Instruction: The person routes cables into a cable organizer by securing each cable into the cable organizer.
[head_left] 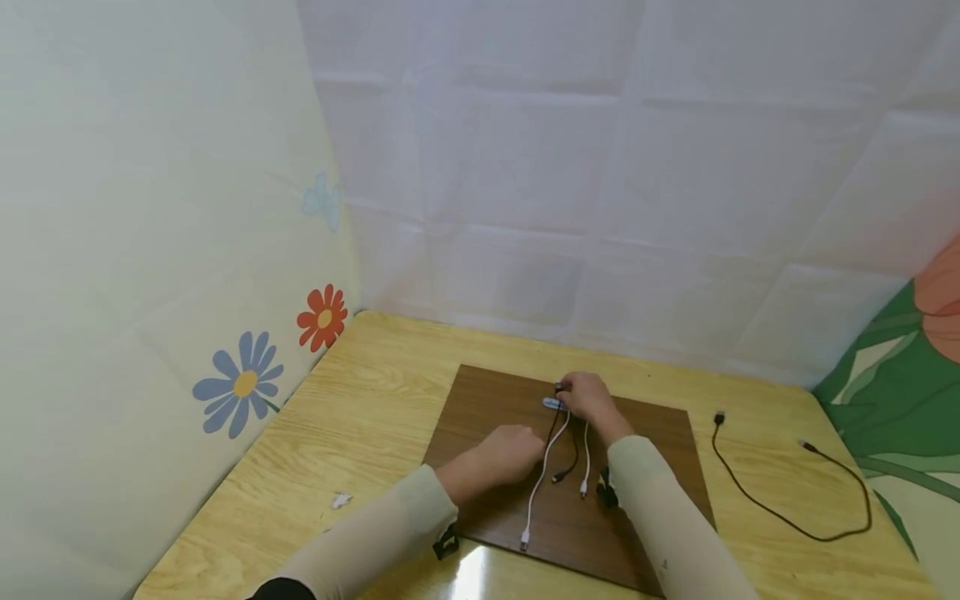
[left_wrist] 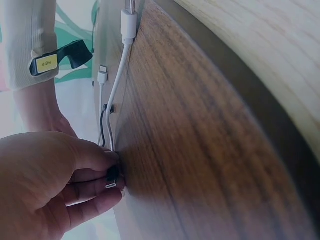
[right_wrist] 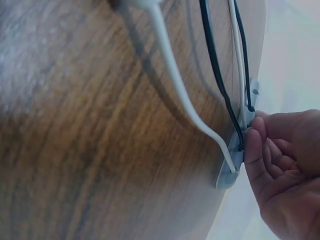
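My left hand (head_left: pixel 510 454), over the left half of the brown board (head_left: pixel 487 400), pinches the plug end (left_wrist: pixel 113 176) of a black cable between thumb and fingers. At the board's far side my right hand (head_left: pixel 592 398) has thumb and fingertips drawn together at a grey cable clip (right_wrist: pixel 225 177), pinching that black cable (right_wrist: pixel 243 55) by its slot. Two white cables (head_left: pixel 545 462) and another black cable (head_left: pixel 576 454) also run from the clip toward me, their plugs lying on the board. The right fingers partly hide the clip.
A loose black USB cable (head_left: pixel 765 507) curves across the table (head_left: pixel 390 358) right of the board. A small white scrap (head_left: pixel 341 500) lies on the left. White sheeting (head_left: pixel 487 250) stands behind the table, with flower-printed sheets at both sides.
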